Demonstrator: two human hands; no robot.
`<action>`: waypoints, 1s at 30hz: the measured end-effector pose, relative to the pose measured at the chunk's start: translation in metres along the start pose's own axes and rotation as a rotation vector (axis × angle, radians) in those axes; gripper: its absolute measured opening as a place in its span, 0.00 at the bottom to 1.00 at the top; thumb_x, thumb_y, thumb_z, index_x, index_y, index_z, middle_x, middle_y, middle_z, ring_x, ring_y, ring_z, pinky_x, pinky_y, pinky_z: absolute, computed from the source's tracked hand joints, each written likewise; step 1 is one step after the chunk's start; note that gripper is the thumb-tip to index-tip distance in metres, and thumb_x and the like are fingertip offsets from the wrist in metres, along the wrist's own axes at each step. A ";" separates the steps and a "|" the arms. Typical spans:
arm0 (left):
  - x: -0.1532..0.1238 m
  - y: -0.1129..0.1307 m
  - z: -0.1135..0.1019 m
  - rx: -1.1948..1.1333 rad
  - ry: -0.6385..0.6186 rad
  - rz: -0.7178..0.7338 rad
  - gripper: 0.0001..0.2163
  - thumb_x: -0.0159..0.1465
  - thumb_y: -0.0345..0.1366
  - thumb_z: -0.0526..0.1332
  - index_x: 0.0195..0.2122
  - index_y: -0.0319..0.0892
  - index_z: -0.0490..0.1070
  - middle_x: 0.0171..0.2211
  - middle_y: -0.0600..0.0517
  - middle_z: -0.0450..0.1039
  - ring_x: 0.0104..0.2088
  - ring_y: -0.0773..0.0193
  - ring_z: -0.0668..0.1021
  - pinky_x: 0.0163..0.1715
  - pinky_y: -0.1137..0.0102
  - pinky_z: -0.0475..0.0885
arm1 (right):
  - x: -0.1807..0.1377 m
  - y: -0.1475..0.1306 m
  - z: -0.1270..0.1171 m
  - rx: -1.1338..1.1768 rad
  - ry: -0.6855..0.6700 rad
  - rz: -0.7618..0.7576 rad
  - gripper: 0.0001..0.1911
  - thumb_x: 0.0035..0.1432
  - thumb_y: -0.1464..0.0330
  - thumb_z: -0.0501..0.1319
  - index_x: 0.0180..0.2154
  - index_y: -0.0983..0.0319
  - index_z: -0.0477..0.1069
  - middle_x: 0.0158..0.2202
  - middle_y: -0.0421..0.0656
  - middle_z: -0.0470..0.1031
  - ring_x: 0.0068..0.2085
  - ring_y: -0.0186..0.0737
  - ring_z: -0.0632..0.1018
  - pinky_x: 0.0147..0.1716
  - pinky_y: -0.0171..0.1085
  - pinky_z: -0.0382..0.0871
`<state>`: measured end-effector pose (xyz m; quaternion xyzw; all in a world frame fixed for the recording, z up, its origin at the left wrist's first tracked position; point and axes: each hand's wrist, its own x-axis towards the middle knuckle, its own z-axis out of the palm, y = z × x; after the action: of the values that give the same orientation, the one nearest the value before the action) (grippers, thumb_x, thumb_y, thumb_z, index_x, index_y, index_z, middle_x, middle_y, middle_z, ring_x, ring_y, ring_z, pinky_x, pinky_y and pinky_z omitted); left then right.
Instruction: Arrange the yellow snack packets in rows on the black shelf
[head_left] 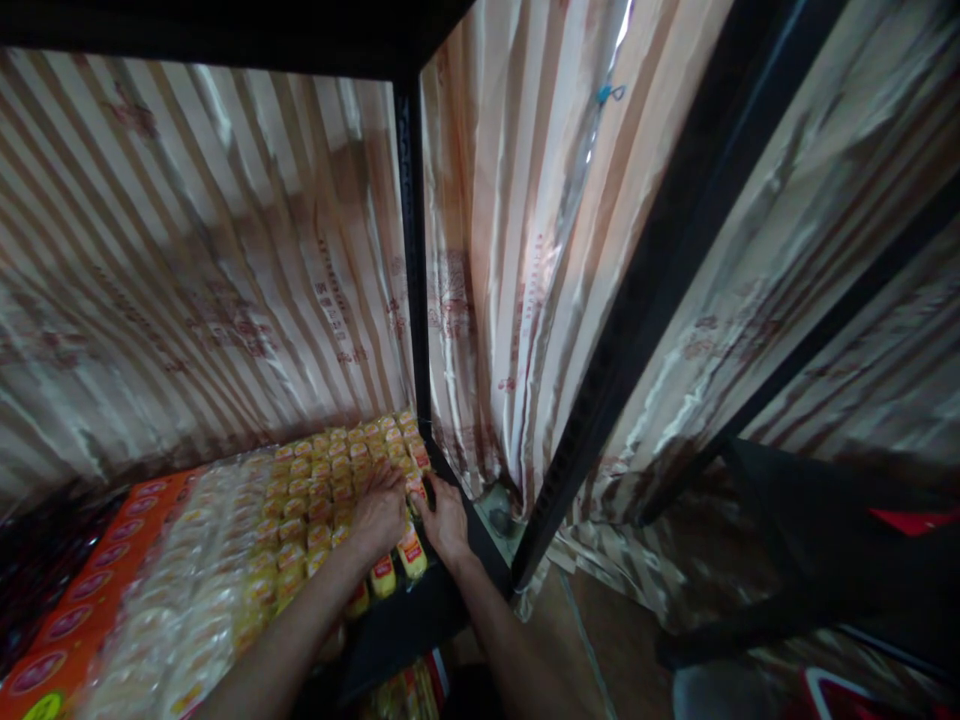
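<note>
Rows of small yellow snack packets (330,480) with red labels fill the right end of a dark shelf (405,620). My left hand (379,512) lies palm down on top of these packets, fingers spread. My right hand (444,520) rests just beside it at the shelf's right edge, its fingers touching the outermost yellow packets (411,552) near the black upright post (412,260). Whether either hand actually grips a packet is hidden by the hands themselves.
Clear-wrapped pale packs (187,590) and an orange box with red ovals (82,600) lie left of the yellow packets. Striped shiny curtain fabric (525,260) hangs behind and right of the black rack frame (645,280). More yellow packs (405,695) show on a lower level.
</note>
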<state>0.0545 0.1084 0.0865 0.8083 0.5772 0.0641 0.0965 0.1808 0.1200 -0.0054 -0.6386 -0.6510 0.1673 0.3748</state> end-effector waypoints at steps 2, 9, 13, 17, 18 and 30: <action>0.000 0.000 0.000 -0.009 0.002 0.004 0.21 0.63 0.31 0.43 0.54 0.33 0.65 0.59 0.42 0.61 0.62 0.57 0.57 0.62 0.61 0.48 | 0.001 0.000 0.003 0.020 -0.030 -0.003 0.22 0.58 0.63 0.54 0.52 0.66 0.67 0.48 0.50 0.73 0.49 0.46 0.71 0.49 0.39 0.63; -0.001 0.000 0.002 -0.055 0.013 -0.015 0.21 0.62 0.30 0.45 0.53 0.32 0.65 0.59 0.42 0.61 0.63 0.57 0.56 0.62 0.61 0.48 | 0.001 -0.003 0.005 0.026 -0.061 -0.025 0.20 0.59 0.64 0.53 0.50 0.66 0.69 0.47 0.50 0.74 0.47 0.46 0.72 0.47 0.39 0.64; -0.004 0.002 0.001 -0.057 0.058 -0.015 0.20 0.61 0.29 0.46 0.53 0.33 0.66 0.59 0.42 0.61 0.62 0.58 0.57 0.62 0.61 0.49 | -0.002 -0.004 0.001 0.040 -0.016 -0.025 0.21 0.58 0.63 0.54 0.51 0.67 0.68 0.47 0.51 0.74 0.48 0.46 0.71 0.49 0.41 0.63; -0.011 0.006 0.001 -0.083 0.102 0.018 0.20 0.60 0.27 0.46 0.51 0.33 0.67 0.57 0.41 0.63 0.61 0.58 0.60 0.62 0.59 0.50 | -0.008 -0.004 0.002 0.075 0.052 0.004 0.23 0.57 0.61 0.53 0.50 0.67 0.68 0.48 0.50 0.73 0.49 0.46 0.71 0.50 0.42 0.63; -0.014 0.007 0.001 -0.094 0.117 0.022 0.20 0.60 0.27 0.46 0.51 0.33 0.68 0.56 0.40 0.64 0.61 0.58 0.60 0.62 0.59 0.51 | -0.010 -0.004 0.002 0.084 0.066 0.016 0.23 0.57 0.61 0.53 0.50 0.67 0.68 0.48 0.50 0.73 0.49 0.47 0.71 0.50 0.42 0.63; -0.075 0.048 0.028 -0.282 0.255 0.098 0.20 0.58 0.23 0.47 0.50 0.32 0.67 0.52 0.41 0.69 0.55 0.59 0.69 0.58 0.60 0.61 | -0.077 -0.018 -0.027 0.254 0.177 0.052 0.19 0.57 0.64 0.49 0.44 0.64 0.72 0.43 0.49 0.75 0.44 0.43 0.73 0.43 0.42 0.69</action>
<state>0.0804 0.0203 0.0710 0.7992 0.5301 0.2509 0.1316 0.1795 0.0364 0.0044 -0.6151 -0.5722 0.2009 0.5039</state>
